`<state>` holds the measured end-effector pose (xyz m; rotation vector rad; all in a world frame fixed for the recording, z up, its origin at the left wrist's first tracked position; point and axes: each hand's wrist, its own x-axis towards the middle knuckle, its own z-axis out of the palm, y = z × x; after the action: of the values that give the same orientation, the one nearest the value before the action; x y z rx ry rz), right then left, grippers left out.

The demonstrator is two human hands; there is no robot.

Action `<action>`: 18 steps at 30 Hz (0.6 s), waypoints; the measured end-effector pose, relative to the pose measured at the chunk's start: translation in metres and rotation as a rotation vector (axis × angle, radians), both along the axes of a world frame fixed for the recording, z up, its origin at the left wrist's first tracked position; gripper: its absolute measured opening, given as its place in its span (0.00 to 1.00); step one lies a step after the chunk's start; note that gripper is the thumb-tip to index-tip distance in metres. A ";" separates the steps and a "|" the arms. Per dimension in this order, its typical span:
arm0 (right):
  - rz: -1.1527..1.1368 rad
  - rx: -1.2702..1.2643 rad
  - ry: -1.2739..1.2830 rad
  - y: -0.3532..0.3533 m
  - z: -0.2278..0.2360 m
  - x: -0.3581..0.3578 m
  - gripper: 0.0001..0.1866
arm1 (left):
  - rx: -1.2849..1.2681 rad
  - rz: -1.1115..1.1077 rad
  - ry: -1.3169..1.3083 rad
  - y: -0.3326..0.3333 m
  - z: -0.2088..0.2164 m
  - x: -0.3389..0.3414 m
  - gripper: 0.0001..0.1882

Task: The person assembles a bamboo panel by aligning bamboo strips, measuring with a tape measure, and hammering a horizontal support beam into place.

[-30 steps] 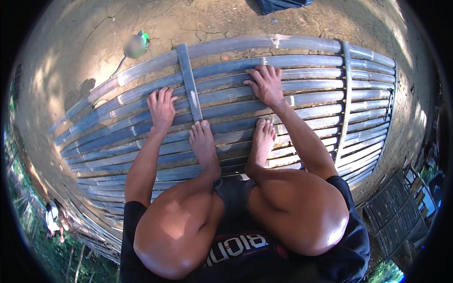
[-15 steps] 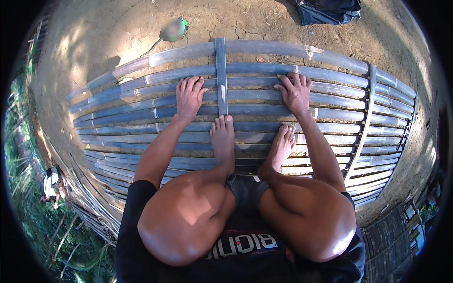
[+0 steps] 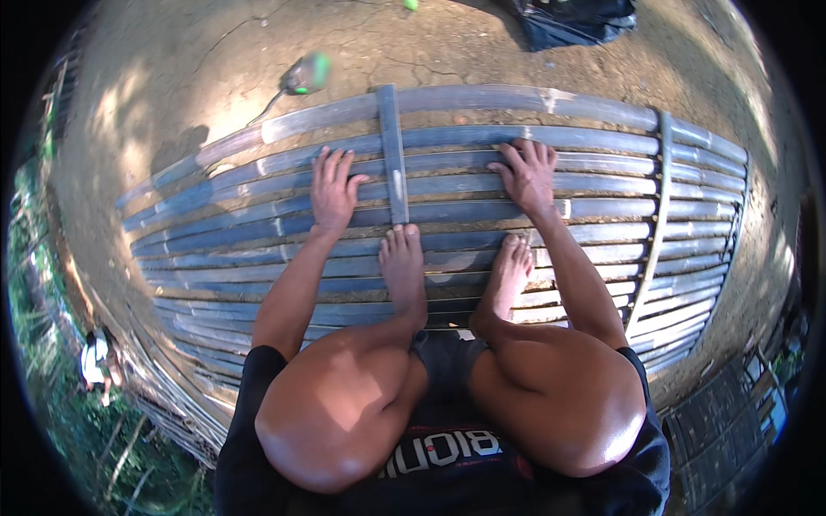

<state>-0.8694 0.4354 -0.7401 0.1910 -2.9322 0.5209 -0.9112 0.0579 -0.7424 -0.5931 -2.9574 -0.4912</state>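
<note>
I squat on a platform of split bamboo slats (image 3: 473,184). My left hand (image 3: 334,193) rests palm down on the slats, left of a narrow bamboo crosspiece (image 3: 391,146). Its fingers are stretched out and the thumb stands apart, with nothing held. To the right of the crosspiece, my right hand (image 3: 529,179) lies over the slats, fingers spread and slightly bent at the tips. Nothing shows in it. My two bare feet stand on the slats between the arms, the left one just below the crosspiece's near end.
Beyond the platform, a blurred green-and-grey object (image 3: 307,74) with a thin dark stem lies on cracked earth. A dark plastic bag (image 3: 576,24) sits at the far right. A second crosspiece (image 3: 658,215) spans the right side. At the left edge is another person (image 3: 95,359).
My left hand's fingers have straightened out on the slats. My right hand stays on nearly the same spot. The whole view has shifted slightly.
</note>
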 end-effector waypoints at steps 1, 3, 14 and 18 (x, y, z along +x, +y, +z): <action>0.013 0.000 -0.007 -0.001 0.001 -0.001 0.19 | -0.009 0.018 -0.004 -0.004 -0.005 0.004 0.26; 0.016 -0.009 0.013 -0.001 0.003 -0.001 0.18 | -0.020 0.032 -0.006 0.001 -0.007 0.005 0.25; 0.024 0.059 -0.035 -0.006 -0.006 0.000 0.20 | -0.057 0.029 -0.026 -0.013 -0.017 0.011 0.26; 0.018 0.072 -0.049 -0.005 -0.003 -0.001 0.20 | -0.037 0.022 0.031 -0.007 -0.010 0.006 0.24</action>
<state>-0.8702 0.4302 -0.7430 0.2161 -3.0026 0.4282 -0.9056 0.0510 -0.7526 -0.5651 -2.9463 -0.4216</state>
